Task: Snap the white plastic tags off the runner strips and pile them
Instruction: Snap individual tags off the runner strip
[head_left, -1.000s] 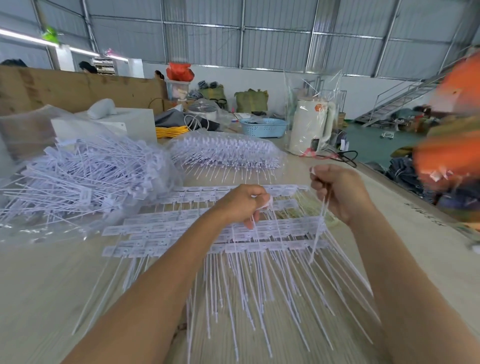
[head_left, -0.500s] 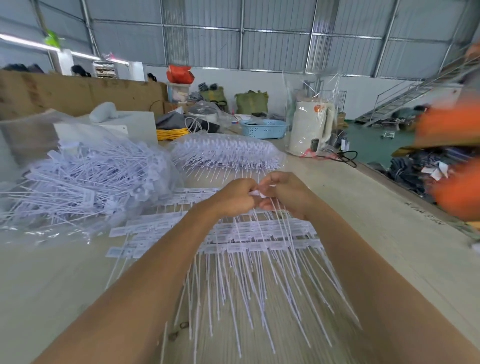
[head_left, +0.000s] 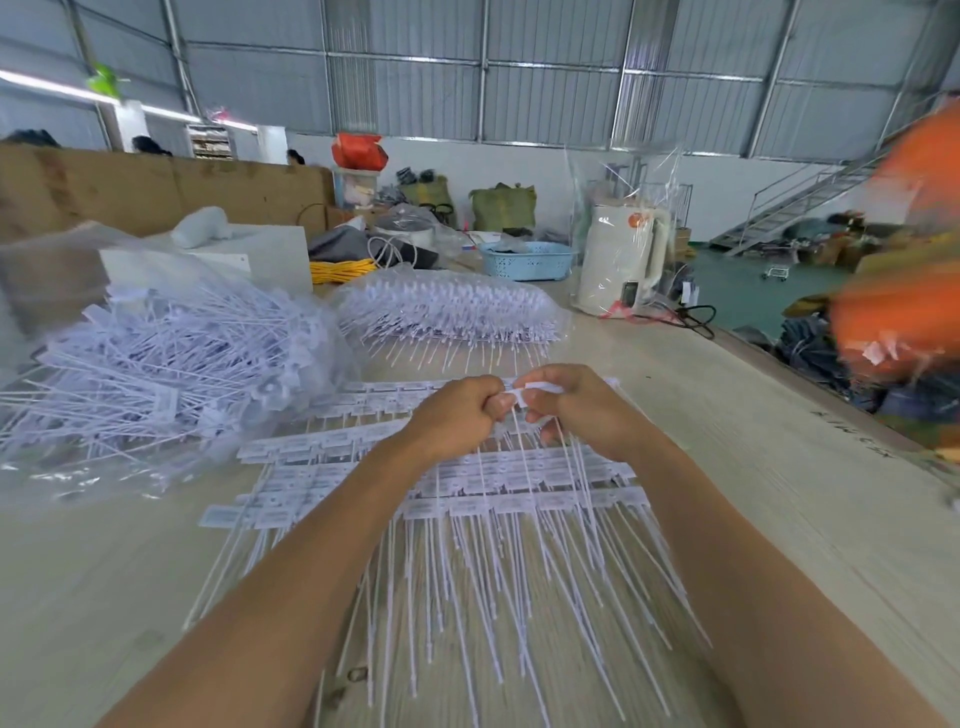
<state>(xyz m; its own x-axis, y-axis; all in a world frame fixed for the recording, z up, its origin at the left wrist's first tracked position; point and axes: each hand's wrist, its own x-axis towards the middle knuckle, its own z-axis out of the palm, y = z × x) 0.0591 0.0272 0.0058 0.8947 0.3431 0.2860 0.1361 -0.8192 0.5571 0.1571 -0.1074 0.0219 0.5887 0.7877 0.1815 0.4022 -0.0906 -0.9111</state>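
Both hands meet in the middle of the frame, just above the spread of runner strips (head_left: 441, 483) on the pale table (head_left: 753, 467). The left hand (head_left: 457, 410) is curled into a loose fist, fingers pinching one end of a white tag (head_left: 532, 391). The right hand (head_left: 576, 405) is curled too, thumb and fingers clamped on the other end of that same tag, knuckles nearly touching the left's. Thin white tails trail down from between the two hands toward the bottom of the frame, fanning out over the table.

The strips lie in overlapping rows under and below the hands, flat label ends across the centre, long stems pointing at the lower edge. At left of the frame sits the loose pile of tags (head_left: 171, 364), heaped on clear plastic wrap and touching the strips' upper left corner. Behind the hands, upper centre, a bagged bundle of strips (head_left: 447, 312) rests on the table.

Farther back: a white box (head_left: 249, 254) at upper left, a light blue basket (head_left: 527, 260), and a white kettle (head_left: 621, 260) wrapped in clear plastic to its right. At the right edge, a blurred orange shape (head_left: 898, 317).
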